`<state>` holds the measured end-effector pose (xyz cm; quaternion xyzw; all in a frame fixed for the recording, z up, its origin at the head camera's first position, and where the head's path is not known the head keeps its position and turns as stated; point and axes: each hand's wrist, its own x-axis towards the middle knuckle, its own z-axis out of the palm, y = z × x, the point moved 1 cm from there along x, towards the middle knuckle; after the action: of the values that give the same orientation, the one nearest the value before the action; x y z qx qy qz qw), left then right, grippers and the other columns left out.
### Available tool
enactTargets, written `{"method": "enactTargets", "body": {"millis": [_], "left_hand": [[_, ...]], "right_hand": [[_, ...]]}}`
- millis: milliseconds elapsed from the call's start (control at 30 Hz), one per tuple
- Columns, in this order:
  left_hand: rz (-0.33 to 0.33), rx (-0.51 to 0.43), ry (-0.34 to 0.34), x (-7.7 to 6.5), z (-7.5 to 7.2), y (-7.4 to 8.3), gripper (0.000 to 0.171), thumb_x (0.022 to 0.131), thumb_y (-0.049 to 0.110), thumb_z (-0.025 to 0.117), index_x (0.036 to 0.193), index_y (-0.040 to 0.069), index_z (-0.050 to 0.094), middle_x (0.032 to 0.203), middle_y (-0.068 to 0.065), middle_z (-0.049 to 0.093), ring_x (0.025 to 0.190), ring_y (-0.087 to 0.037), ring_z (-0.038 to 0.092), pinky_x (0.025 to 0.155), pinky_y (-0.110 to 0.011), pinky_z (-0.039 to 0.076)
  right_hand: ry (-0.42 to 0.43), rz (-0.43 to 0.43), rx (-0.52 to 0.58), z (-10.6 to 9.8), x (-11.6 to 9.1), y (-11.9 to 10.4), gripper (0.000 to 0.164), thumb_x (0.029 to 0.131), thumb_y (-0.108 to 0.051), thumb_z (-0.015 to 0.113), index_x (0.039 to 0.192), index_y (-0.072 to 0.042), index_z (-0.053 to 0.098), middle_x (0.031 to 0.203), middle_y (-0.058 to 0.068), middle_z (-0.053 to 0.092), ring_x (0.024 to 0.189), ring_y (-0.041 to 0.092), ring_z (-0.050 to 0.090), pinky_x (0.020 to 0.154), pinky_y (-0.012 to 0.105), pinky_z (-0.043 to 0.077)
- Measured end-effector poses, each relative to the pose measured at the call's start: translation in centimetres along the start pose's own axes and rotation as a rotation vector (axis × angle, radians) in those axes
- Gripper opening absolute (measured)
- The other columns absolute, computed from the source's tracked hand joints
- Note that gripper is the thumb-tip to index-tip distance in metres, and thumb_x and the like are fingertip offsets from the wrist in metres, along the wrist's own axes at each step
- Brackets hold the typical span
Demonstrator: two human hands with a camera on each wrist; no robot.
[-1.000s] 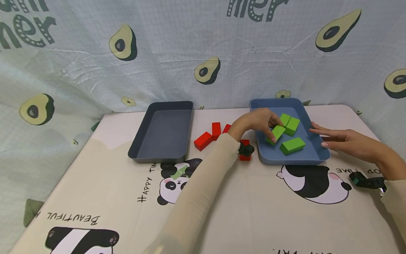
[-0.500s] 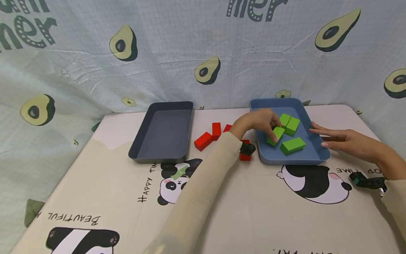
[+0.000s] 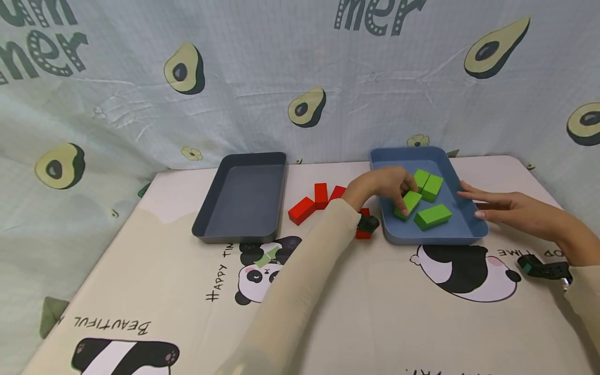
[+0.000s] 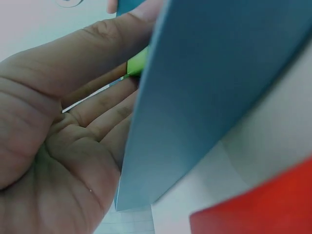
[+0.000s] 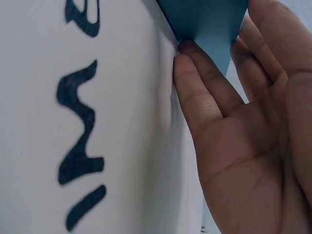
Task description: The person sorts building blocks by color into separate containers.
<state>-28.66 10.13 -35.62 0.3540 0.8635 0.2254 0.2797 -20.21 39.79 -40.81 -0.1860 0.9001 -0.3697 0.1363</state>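
Note:
In the head view my left hand [image 3: 382, 185] reaches over the left wall of the blue tray [image 3: 461, 229]. Its thumb and fingers pinch a green block [image 3: 410, 203] inside the tray. Other green blocks sit close by: one lies in front [image 3: 433, 216], and two stand side by side behind. The left wrist view has the hand [image 4: 73, 131] beyond the tray wall [image 4: 195, 107], with only a sliver of the green block [image 4: 137, 62] showing. My right hand [image 3: 525, 211] rests its fingertips against the tray's right side, fingers extended; the right wrist view shows these fingers [image 5: 197, 92] at the wall.
A dark grey tray [image 3: 246, 203] stands to the left. Between the trays lie several red blocks [image 3: 302, 210], some partly behind my left forearm. A panda-print cloth [image 3: 375, 312] covers the table, and a hanging avocado-print cloth [image 3: 234, 104] backs it.
The pinched green block has shifted slightly toward the near side of the blue tray, along with my left hand. My right hand stays where it was. The head view has tilted a little.

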Motion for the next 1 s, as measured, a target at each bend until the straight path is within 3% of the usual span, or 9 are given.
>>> {"method": "enactTargets", "body": {"millis": [167, 300, 500, 600, 700, 833, 933, 1000], "left_hand": [[0.058, 0.073, 0.004, -0.9, 0.1, 0.0, 0.072, 0.085, 0.023, 0.085, 0.147, 0.011, 0.052, 0.144, -0.001, 0.058, 0.129, -0.010, 0.054, 0.102, -0.013, 0.043], [0.131, 0.059, 0.029, -2.7, -0.5, 0.0, 0.068, 0.092, 0.024, 0.078, 0.150, 0.008, 0.047, 0.150, -0.006, 0.053, 0.136, -0.016, 0.052, 0.105, -0.017, 0.044], [0.201, 0.087, 0.151, -7.8, -1.3, -0.8, 0.050, 0.099, 0.018, 0.069, 0.144, 0.005, 0.053, 0.145, -0.010, 0.056, 0.131, -0.022, 0.057, 0.104, -0.021, 0.048], [0.193, 0.134, 0.213, -10.5, -1.2, -1.3, 0.046, 0.100, 0.016, 0.068, 0.142, 0.005, 0.055, 0.143, -0.008, 0.058, 0.130, -0.021, 0.058, 0.105, -0.024, 0.048], [0.176, 0.171, 0.265, -13.0, -0.7, -2.0, 0.045, 0.099, 0.016, 0.068, 0.141, 0.006, 0.056, 0.142, -0.006, 0.059, 0.129, -0.020, 0.058, 0.105, -0.027, 0.049], [0.159, 0.205, 0.303, -15.6, 0.0, -2.9, 0.045, 0.099, 0.018, 0.068, 0.141, 0.008, 0.058, 0.139, -0.004, 0.061, 0.125, -0.019, 0.058, 0.104, -0.026, 0.048], [0.187, 0.220, 0.337, -17.2, 0.6, -3.7, 0.042, 0.099, 0.017, 0.068, 0.139, 0.007, 0.059, 0.136, -0.004, 0.062, 0.122, -0.021, 0.058, 0.104, -0.027, 0.048], [0.216, 0.225, 0.369, -18.1, 1.0, -4.3, 0.040, 0.099, 0.014, 0.067, 0.137, 0.005, 0.060, 0.134, -0.006, 0.063, 0.121, -0.023, 0.059, 0.105, -0.029, 0.048]], "right_hand": [[-0.003, -0.015, 0.006, 0.0, -0.1, 0.0, 0.054, 0.105, -0.017, 0.058, 0.157, -0.017, 0.043, 0.167, -0.019, 0.014, 0.133, -0.022, 0.018, 0.092, -0.001, 0.029], [0.000, -0.014, 0.012, 0.0, -0.1, 0.0, 0.054, 0.105, -0.017, 0.058, 0.157, -0.016, 0.042, 0.167, -0.019, 0.014, 0.134, -0.021, 0.018, 0.093, -0.001, 0.029], [0.004, 0.003, 0.003, 0.0, -0.1, 0.2, 0.055, 0.105, -0.019, 0.059, 0.157, -0.018, 0.042, 0.167, -0.019, 0.014, 0.132, -0.022, 0.018, 0.091, -0.002, 0.028], [0.006, 0.008, -0.003, 0.0, -0.1, 0.2, 0.055, 0.105, -0.020, 0.059, 0.157, -0.019, 0.042, 0.167, -0.019, 0.014, 0.133, -0.022, 0.018, 0.091, -0.002, 0.027], [0.004, 0.021, -0.004, 0.0, 0.0, 0.1, 0.056, 0.105, -0.022, 0.059, 0.158, -0.021, 0.041, 0.167, -0.019, 0.013, 0.132, -0.022, 0.017, 0.107, 0.008, 0.025], [-0.002, 0.035, -0.001, -0.1, 0.0, 0.0, 0.056, 0.105, -0.024, 0.059, 0.158, -0.022, 0.040, 0.167, -0.019, 0.012, 0.133, -0.021, 0.016, 0.107, 0.009, 0.027], [-0.009, 0.039, 0.027, -0.1, 0.0, -0.1, 0.057, 0.105, -0.022, 0.059, 0.158, -0.021, 0.040, 0.168, -0.018, 0.012, 0.133, -0.021, 0.017, 0.119, 0.026, 0.028], [-0.012, 0.045, 0.042, -0.1, 0.0, -0.1, 0.057, 0.104, -0.023, 0.060, 0.158, -0.021, 0.040, 0.168, -0.018, 0.011, 0.132, -0.022, 0.017, 0.122, 0.055, 0.023]]}}
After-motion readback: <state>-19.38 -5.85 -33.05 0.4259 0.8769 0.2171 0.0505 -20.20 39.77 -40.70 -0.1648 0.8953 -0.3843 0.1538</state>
